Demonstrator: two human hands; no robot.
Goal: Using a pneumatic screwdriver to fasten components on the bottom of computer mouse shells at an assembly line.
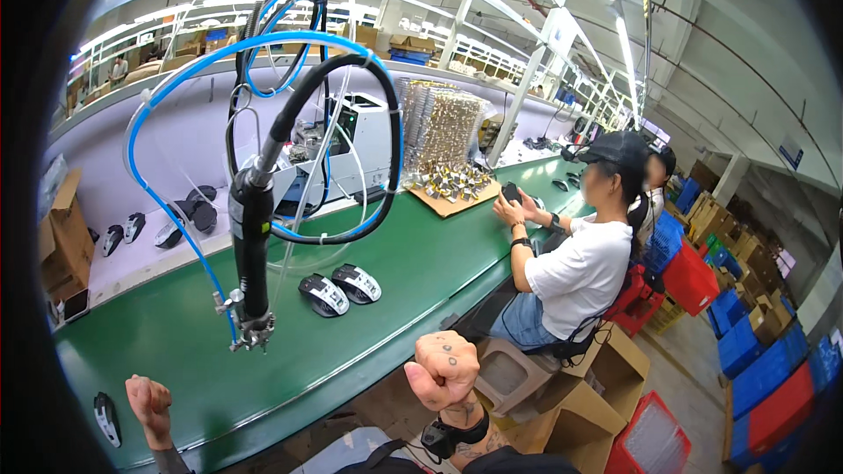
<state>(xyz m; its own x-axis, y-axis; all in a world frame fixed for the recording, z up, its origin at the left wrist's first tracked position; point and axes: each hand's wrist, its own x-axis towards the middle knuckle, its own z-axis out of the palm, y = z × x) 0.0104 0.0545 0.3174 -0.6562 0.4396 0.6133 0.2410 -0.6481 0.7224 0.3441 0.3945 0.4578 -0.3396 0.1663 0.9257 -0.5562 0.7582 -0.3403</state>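
My left hand is closed in a fist over the near left edge of the green conveyor belt, with nothing showing in it. Just left of it a black-and-silver computer mouse lies on the belt. At the front centre my right hand is also a fist, raised and apart from the belt, nothing visible in its fingers. A black wristband circles that wrist. Between and beyond the hands hangs a black automatic screwdriver, tip down, on a cable and blue air hose. Two mice sit side by side to its right.
A co-worker sits on the right, holding a dark object. Behind the belt are a grey-white machine, stacked trays and a board of small parts. Open cardboard boxes and a red crate stand at lower right.
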